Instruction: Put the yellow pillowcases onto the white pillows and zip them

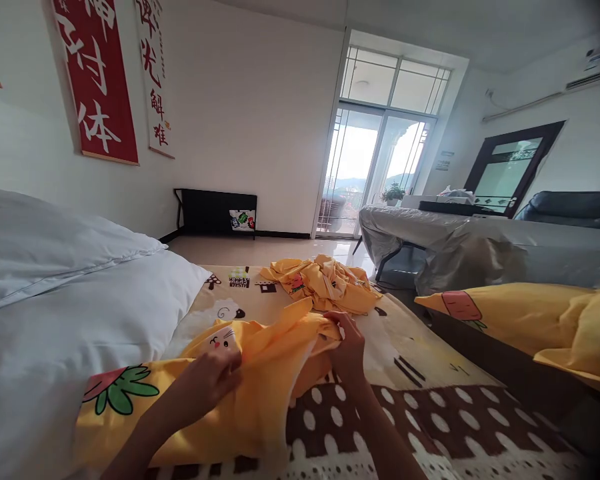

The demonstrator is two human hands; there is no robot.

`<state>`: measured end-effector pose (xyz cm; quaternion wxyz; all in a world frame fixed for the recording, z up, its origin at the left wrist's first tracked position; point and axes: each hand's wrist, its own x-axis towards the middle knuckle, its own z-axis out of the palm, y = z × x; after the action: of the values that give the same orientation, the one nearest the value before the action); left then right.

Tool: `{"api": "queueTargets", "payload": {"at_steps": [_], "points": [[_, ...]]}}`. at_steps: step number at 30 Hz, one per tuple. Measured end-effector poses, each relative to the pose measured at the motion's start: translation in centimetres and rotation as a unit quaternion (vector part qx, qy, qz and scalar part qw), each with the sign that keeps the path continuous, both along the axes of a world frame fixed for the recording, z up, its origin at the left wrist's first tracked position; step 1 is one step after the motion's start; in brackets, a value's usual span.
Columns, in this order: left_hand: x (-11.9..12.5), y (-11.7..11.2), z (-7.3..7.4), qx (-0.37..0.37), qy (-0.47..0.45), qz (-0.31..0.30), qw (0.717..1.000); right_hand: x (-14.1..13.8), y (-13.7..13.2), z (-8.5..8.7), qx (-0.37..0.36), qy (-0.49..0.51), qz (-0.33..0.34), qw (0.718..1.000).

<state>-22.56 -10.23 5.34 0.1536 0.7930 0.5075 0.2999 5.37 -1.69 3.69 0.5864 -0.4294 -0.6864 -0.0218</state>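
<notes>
A yellow pillowcase [265,400] with a cartoon face and a pink, green-leaved carrot print lies spread over a patterned blanket [410,347]. My left hand [213,380] pinches its cloth just below the cartoon face. Gathered fabric near the far right corner is gripped by my right hand [347,343]. Between the two hands the cloth is raised in a fold, and its pale edge runs down toward me. Part of the left-hand fingers is hidden from the camera.
White pillows [95,293] are stacked at the left. A crumpled yellow cloth [330,280] lies beyond my hands. At right is a yellow pillow [520,313] with a carrot print. A plastic-covered table [395,220] stands farther back, near glass doors [370,167].
</notes>
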Motion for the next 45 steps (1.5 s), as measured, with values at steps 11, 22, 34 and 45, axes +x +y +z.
{"api": "queueTargets", "payload": {"at_steps": [11,22,34,45], "points": [[1.6,0.9,-0.6,-0.019,-0.162,0.031,0.986,-5.2,-6.2,0.9,0.16,-0.202,0.14,0.956],[-1.5,-1.7,3.8,0.157,-0.42,0.317,0.836,-3.5,-3.2,0.2,-0.169,-0.356,0.202,0.897],[-1.5,-4.3,6.8,0.218,-0.439,0.499,0.714,0.8,-2.1,2.1,0.076,-0.182,-0.07,0.978],[-5.5,-1.1,4.1,0.285,-0.503,0.435,0.69,1.0,1.4,-0.6,-0.031,-0.173,-0.17,0.97]]}}
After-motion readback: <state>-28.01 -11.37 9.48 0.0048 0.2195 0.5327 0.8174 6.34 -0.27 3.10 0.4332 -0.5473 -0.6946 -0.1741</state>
